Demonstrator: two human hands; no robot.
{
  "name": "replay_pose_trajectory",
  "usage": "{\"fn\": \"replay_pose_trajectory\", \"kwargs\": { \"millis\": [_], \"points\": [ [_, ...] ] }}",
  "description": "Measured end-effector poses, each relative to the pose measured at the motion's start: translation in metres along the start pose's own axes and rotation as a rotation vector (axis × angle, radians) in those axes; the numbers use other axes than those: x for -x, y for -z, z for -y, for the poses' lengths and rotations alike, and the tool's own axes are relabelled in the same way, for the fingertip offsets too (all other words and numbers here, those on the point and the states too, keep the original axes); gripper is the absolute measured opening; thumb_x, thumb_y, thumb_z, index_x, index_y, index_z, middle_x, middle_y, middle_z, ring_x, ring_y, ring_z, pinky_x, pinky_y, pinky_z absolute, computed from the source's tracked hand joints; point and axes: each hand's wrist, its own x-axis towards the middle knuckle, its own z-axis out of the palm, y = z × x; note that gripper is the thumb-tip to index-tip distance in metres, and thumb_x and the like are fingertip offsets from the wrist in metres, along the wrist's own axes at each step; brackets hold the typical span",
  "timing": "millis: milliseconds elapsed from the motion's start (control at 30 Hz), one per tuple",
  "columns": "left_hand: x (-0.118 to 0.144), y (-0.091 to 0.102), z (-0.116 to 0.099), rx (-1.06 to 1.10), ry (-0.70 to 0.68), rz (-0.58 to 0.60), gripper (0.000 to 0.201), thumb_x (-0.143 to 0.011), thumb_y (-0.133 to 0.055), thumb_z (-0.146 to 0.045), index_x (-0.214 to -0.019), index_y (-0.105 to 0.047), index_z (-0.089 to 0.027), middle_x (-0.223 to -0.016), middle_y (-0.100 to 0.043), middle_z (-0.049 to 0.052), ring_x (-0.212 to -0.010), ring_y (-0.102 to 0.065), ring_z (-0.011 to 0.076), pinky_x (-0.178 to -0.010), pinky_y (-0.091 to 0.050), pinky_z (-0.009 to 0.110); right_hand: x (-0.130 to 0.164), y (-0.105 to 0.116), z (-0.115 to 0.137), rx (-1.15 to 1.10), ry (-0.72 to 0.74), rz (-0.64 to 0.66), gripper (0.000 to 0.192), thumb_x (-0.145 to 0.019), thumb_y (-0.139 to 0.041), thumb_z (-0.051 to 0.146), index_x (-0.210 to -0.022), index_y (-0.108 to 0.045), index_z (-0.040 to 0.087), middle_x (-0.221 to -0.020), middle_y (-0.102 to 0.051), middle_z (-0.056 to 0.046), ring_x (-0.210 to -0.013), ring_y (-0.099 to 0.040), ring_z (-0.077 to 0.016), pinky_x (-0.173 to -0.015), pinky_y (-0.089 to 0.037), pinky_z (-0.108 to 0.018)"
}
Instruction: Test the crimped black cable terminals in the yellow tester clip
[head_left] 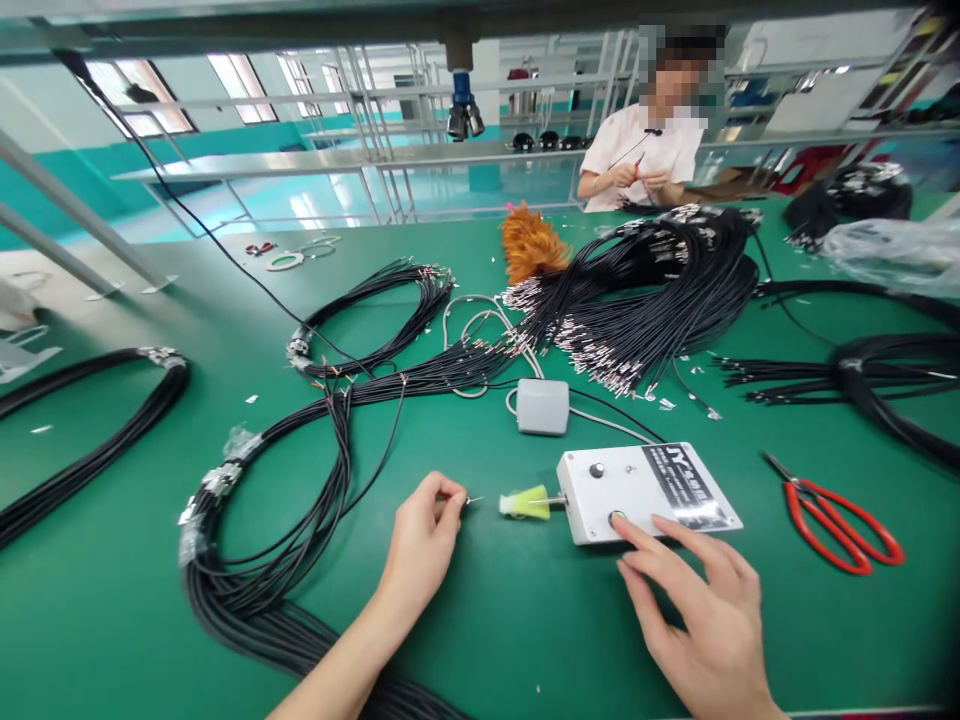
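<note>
My left hand (421, 545) pinches the metal terminal end of a thin black wire (379, 455), its tip aimed at the yellow-green nozzle (526, 503) that sticks out of a white control box (675, 480). My right hand (701, 620) rests by the box with fingers spread, the index fingertip on the box's green button (617, 518). A black knob (597, 469) sits on top of the box. The wire runs back into a looped bundle of black wires (247, 560) at my left.
A grey pedal-like switch (542, 406) lies behind the box. Red-handled scissors (832, 515) lie to the right. Large piles of black terminated wires (645, 290) and an orange feather duster (529, 245) cover the far green table (525, 620). Another person (645, 150) works opposite.
</note>
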Motion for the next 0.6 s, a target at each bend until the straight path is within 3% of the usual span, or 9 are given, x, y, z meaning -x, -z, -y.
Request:
{"fn": "replay_pose_trajectory", "kwargs": {
  "millis": [167,300,467,600],
  "points": [
    [0.024,0.008,-0.029,0.227,0.034,0.135,0.022,-0.082,-0.061,-0.034,-0.094,-0.059,-0.016,-0.073,-0.054,-0.002,-0.05,-0.045,0.0075,-0.047,-0.035,0.02,-0.014,0.002,0.032,-0.254,-0.031,0.036,0.023,-0.085,-0.063,0.009,-0.105,-0.064,0.02,-0.109,-0.073,-0.007,-0.105,-0.061,-0.0212,-0.092,-0.046,-0.036],
    [0.045,0.006,-0.047,0.368,0.068,0.223,0.032,-0.076,-0.07,-0.028,-0.103,-0.058,-0.017,-0.079,-0.056,0.001,-0.061,-0.051,0.0112,-0.048,-0.04,0.019,-0.032,-0.011,0.065,-0.682,-0.364,0.182,0.018,-0.09,-0.056,0.017,-0.106,-0.062,0.022,-0.095,-0.068,-0.003,-0.079,-0.063,-0.0127,-0.069,-0.053,-0.024],
    [0.058,-0.003,-0.039,0.359,0.061,0.237,0.028,-0.082,-0.067,-0.027,-0.106,-0.054,-0.02,-0.079,-0.057,0.0,-0.061,-0.052,0.011,-0.051,-0.043,0.02,-0.047,-0.029,0.08,-1.069,-0.726,0.427,0.014,-0.088,-0.06,0.032,-0.083,-0.066,0.02,-0.083,-0.065,-0.001,-0.073,-0.061,-0.0134,-0.062,-0.048,-0.023],
    [0.061,-0.001,-0.02,0.16,-0.012,0.262,0.014,-0.089,-0.058,-0.028,-0.101,-0.055,-0.021,-0.079,-0.058,0.0,-0.062,-0.054,0.0122,-0.057,-0.046,0.023,-0.048,-0.032,0.081,-1.13,-0.856,0.417,0.024,-0.085,-0.064,0.036,-0.068,-0.062,0.018,-0.073,-0.058,0.001,-0.069,-0.052,-0.0121,-0.063,-0.042,-0.023]
  ]
}}
